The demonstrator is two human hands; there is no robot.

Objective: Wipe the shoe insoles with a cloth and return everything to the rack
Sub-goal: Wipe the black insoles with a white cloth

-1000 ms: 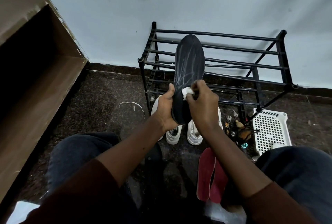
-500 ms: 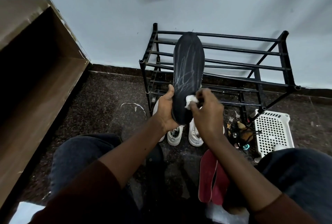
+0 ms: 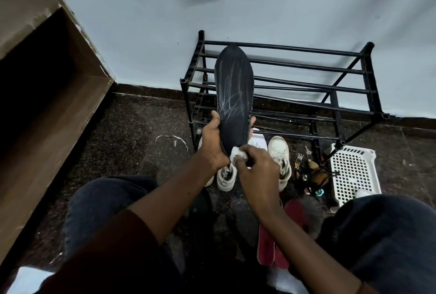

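Head view: our left hand (image 3: 212,145) grips the black insole (image 3: 234,100), fingers (image 3: 252,121) curled round its lower edge; its long axis runs upright, toe toward twelve o'clock. Our right hand (image 3: 257,171) pinches the white cloth (image 3: 237,155) against its heel, before the rack (image 3: 306,76).

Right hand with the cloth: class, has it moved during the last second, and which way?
Yes. The right hand and cloth have slid down the black insole to its heel end, away from the rack and nearer the camera.
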